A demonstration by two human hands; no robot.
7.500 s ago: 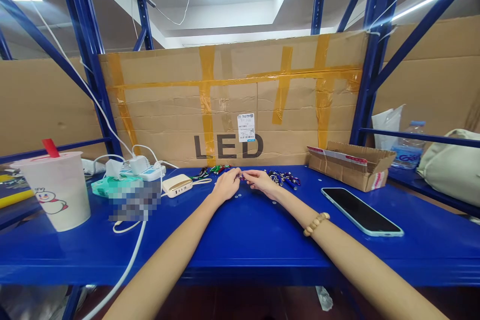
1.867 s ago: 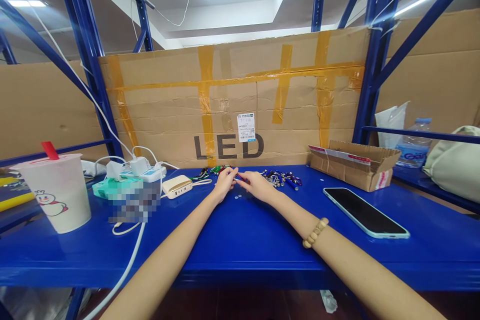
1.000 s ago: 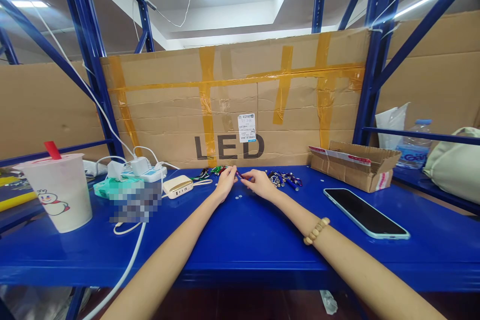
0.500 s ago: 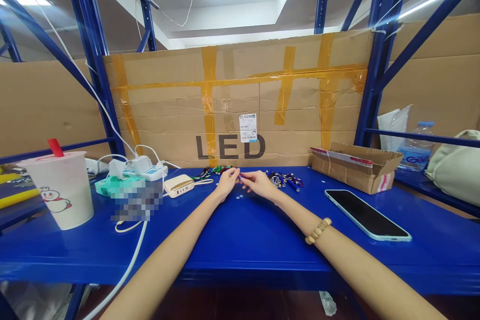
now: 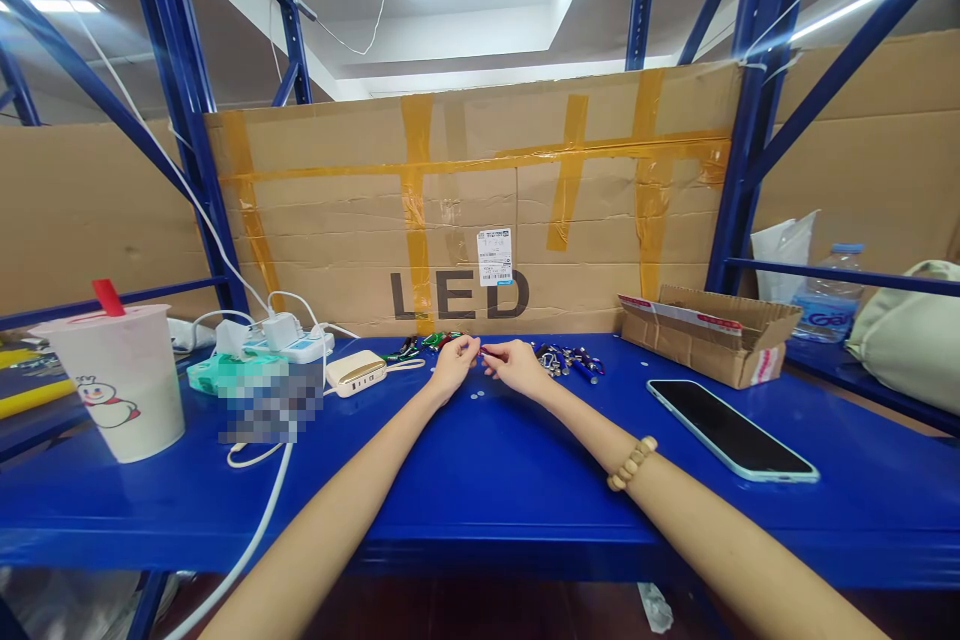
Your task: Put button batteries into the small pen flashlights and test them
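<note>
My left hand [image 5: 454,368] and my right hand [image 5: 517,367] meet near the back of the blue shelf, fingertips almost touching. The right fingers are closed on a small dark-red piece [image 5: 491,352], mostly covered by them. My left hand is also closed in a pinch; what lies between thumb and fingers is too small to make out. Beside the right hand lies a pile of small blue-and-silver metal pieces [image 5: 570,360]. Green and dark shiny pieces [image 5: 412,350] lie beyond the left hand. Several tiny pale discs [image 5: 478,395] rest below the hands.
A phone [image 5: 731,430] and an open cardboard box [image 5: 701,335] are at the right. At the left stand a lidded drink cup [image 5: 120,385], a teal tissue pack [image 5: 214,373], a power strip [image 5: 311,347] with cables and a cream power bank [image 5: 356,373]. Taped cardboard [image 5: 337,230] closes the back.
The right fingers have curled in slightly around the small piece, and less of it shows. The left hand keeps its pinch. The view has shifted a little.
</note>
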